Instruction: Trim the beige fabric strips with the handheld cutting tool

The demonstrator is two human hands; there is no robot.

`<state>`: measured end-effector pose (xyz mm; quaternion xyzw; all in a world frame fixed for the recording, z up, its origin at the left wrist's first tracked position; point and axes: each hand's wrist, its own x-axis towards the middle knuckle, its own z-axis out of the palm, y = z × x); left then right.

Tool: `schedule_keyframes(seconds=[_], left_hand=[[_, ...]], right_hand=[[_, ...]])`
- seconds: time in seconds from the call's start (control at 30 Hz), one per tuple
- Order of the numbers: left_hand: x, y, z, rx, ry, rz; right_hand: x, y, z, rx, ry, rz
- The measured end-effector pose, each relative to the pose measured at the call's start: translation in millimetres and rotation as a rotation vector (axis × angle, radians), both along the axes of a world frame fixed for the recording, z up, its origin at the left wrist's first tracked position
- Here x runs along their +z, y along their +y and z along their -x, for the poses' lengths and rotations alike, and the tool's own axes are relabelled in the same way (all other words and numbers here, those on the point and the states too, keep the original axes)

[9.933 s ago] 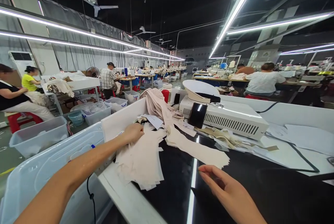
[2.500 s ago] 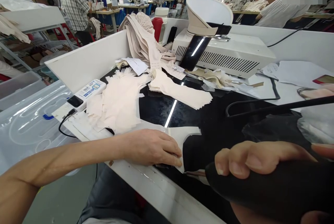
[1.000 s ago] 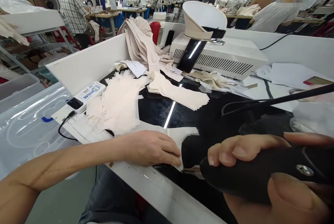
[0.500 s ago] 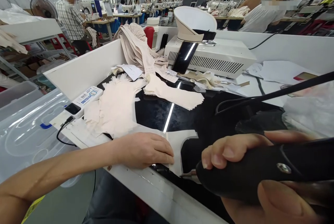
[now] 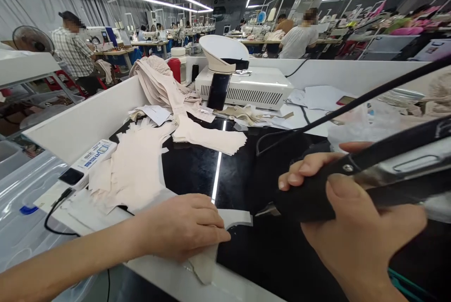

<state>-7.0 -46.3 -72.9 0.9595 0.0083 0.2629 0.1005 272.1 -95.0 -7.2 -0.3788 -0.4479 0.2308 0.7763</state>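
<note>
Way off to the left of the left grip there's a clear plastic bin (image 5: 21,189), then a white pack with a printed label (image 5: 95,158), with a black cable plugged into it. Next, just beyond the left grip, a messy stack of pale cut pieces (image 5: 137,166), and farther back from it a bundle of folded pinkish strips (image 5: 155,81).

The left grip (image 5: 185,227) itself is a bare hand, palm down, fingers bent and side by side, lying over a single pale piece (image 5: 234,217) that pokes out past the fingers and below them. Can't tell if it's pinching the thing or just pressing.

Ahead of that grip, a layered pale strip (image 5: 211,137) lies on the glossy black worktop (image 5: 243,175), with a phone (image 5: 219,90) propped up behind it against a white vented box (image 5: 253,90).

Over right, a black-handled tool (image 5: 306,198) is wrapped firmly in the right grip (image 5: 362,236), its pointy metal tip aimed left, near the single piece's end but apart from it. Beyond that grip sits a crumpled plastic bag (image 5: 366,128).
</note>
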Motion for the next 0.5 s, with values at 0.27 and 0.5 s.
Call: schedule_keyframes(seconds=[0.27, 0.5], left_hand=[[2.3, 6.2, -41.3, 0.131, 0.168, -0.192], [-4.7, 9.5, -40.2, 0.182, 0.205, -0.183]], right_hand=[[-14.0, 7.3, 14.1, 0.022, 0.016, -0.053], [-20.2, 7.1, 19.5, -0.016, 0.009, -0.051]])
